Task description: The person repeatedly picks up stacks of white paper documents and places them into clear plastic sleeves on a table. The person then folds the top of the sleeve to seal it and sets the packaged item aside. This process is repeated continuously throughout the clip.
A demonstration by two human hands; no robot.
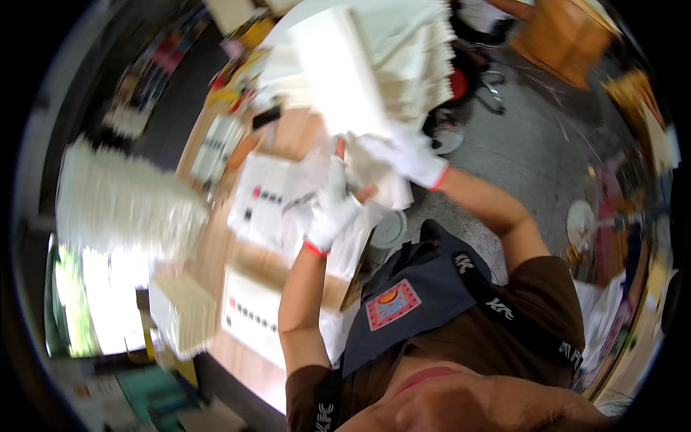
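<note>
My left hand (332,209), in a white glove with a red cuff and bare fingertips, is over the table's near edge. Its index finger points away and its thumb stands apart, beside a blurred whitish sheet (374,173). To the right is my right hand (410,155), also white-gloved with a red cuff. It meets the near end of a long white folded panel (338,68) and seems closed on it, though motion smears the fingers. Under my left hand lie thin translucent wrapping and white printed packages (255,198).
A wooden table (216,270) carries another white printed package (252,309), a black phone (267,117) and a big stack of white sheets (417,65) at the far end. A tall white stack (122,201) stands left. A cardboard box (565,39) sits far right; a round-lidded bucket (389,230) stands beside the table.
</note>
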